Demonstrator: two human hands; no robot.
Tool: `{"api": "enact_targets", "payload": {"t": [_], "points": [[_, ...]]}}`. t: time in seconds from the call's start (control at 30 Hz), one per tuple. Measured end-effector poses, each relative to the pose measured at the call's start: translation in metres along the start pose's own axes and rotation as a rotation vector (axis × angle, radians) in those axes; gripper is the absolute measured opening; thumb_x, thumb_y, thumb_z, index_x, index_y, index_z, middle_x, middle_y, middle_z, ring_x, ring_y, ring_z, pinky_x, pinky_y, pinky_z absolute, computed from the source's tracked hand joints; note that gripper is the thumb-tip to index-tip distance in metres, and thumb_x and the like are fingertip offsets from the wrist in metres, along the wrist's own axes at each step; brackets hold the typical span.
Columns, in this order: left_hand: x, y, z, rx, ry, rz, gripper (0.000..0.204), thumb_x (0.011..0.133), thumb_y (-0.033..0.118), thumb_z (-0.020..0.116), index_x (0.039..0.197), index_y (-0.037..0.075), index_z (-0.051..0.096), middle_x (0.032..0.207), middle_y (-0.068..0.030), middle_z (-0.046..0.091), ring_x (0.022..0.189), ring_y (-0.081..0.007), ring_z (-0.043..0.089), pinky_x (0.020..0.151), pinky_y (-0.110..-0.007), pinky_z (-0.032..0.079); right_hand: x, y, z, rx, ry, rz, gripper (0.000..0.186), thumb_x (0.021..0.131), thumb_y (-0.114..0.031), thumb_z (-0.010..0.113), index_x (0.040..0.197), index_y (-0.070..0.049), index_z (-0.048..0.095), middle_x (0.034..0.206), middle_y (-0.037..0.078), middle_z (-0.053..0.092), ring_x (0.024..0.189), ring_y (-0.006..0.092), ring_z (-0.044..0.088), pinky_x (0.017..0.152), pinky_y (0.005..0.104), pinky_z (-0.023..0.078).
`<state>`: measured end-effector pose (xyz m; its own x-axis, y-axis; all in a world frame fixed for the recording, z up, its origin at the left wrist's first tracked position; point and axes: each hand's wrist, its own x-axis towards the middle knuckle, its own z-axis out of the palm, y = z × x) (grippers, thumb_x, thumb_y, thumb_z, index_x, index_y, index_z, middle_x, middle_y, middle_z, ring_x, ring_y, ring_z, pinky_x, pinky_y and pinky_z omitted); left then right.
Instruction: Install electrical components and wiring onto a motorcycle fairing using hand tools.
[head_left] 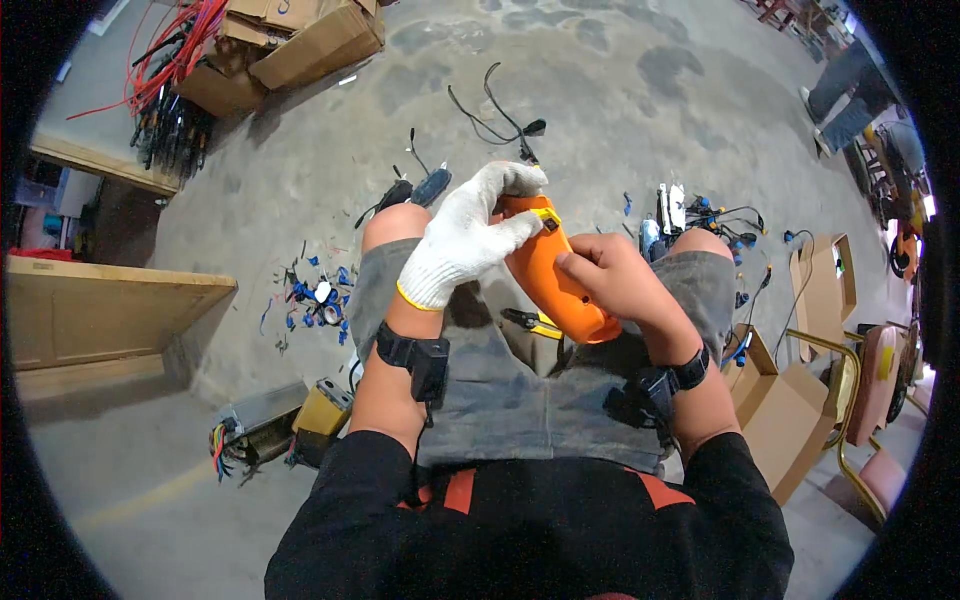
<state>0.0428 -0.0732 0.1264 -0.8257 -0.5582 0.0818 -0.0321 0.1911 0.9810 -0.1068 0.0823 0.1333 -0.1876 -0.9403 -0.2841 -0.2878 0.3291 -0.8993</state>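
Note:
Between my hands, above my lap, is a curved orange plastic housing (545, 283), tilted with its lower end to the right. My left hand (462, 238), in a white knit glove, is closed around its upper end, with the thumb by a small yellow piece (546, 216) with a dark part in it. My right hand (618, 280), bare, grips the housing's right side, thumb on top and fingers partly hidden. A black cable (497, 108) lies beyond the upper end; whether it joins the housing is hidden. Below the housing, a yellow-and-black hand tool (535, 322) rests on my lap.
Small blue parts (322, 295) lie scattered at left. More parts and wires (700, 215) lie by my right knee. Open cardboard boxes (790, 420) and a chair (870, 385) stand right. Metal units (290, 420) sit lower left. A person's legs (845, 90) show far right.

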Motion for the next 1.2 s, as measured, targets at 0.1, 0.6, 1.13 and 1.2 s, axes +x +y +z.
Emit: {"api": "enact_targets", "payload": {"t": [0.1, 0.6, 1.13, 1.2], "points": [[0.002, 0.004, 0.001, -0.069, -0.005, -0.003, 0.042, 0.082, -0.006, 0.061, 0.122, 0.004, 0.056, 0.117, -0.0066, 0.062, 0.11, -0.0175, 0.059, 0.099, -0.032, 0.045, 0.001, 0.003, -0.001, 0.018, 0.059, -0.047, 0.031, 0.093, -0.02, 0.057, 0.074, 0.004, 0.055, 0.059, 0.0, 0.049, 0.055, 0.0068, 0.045, 0.051, 0.0278, 0.039], [0.005, 0.007, 0.01, 0.083, 0.027, -0.079, 0.037, 0.085, 0.002, 0.062, 0.122, 0.004, 0.06, 0.115, -0.0063, 0.064, 0.107, -0.0159, 0.059, 0.09, -0.029, 0.047, 0.002, 0.004, -0.005, 0.046, 0.073, -0.009, 0.029, 0.086, -0.021, 0.055, 0.077, 0.005, 0.062, 0.061, 0.008, 0.06, 0.058, 0.0119, 0.056, 0.057, 0.0308, 0.047], [0.001, 0.001, 0.013, 0.019, -0.052, -0.064, 0.025, 0.087, 0.003, 0.063, 0.111, 0.0, 0.062, 0.102, -0.0089, 0.067, 0.095, -0.0154, 0.063, 0.088, -0.03, 0.051, 0.006, 0.013, -0.005, 0.259, 0.006, -0.063, 0.045, 0.093, -0.03, 0.066, 0.121, 0.005, 0.06, 0.103, 0.013, 0.068, 0.097, 0.0156, 0.063, 0.085, 0.0302, 0.051], [-0.001, 0.006, 0.012, -0.018, -0.062, -0.095, 0.025, 0.088, 0.001, 0.061, 0.113, 0.0, 0.062, 0.103, -0.007, 0.066, 0.095, -0.0141, 0.062, 0.087, -0.028, 0.05, 0.007, 0.007, -0.002, 0.188, 0.086, -0.087, 0.043, 0.093, -0.03, 0.067, 0.119, 0.004, 0.061, 0.104, 0.013, 0.07, 0.096, 0.0158, 0.064, 0.084, 0.0314, 0.052]]}}
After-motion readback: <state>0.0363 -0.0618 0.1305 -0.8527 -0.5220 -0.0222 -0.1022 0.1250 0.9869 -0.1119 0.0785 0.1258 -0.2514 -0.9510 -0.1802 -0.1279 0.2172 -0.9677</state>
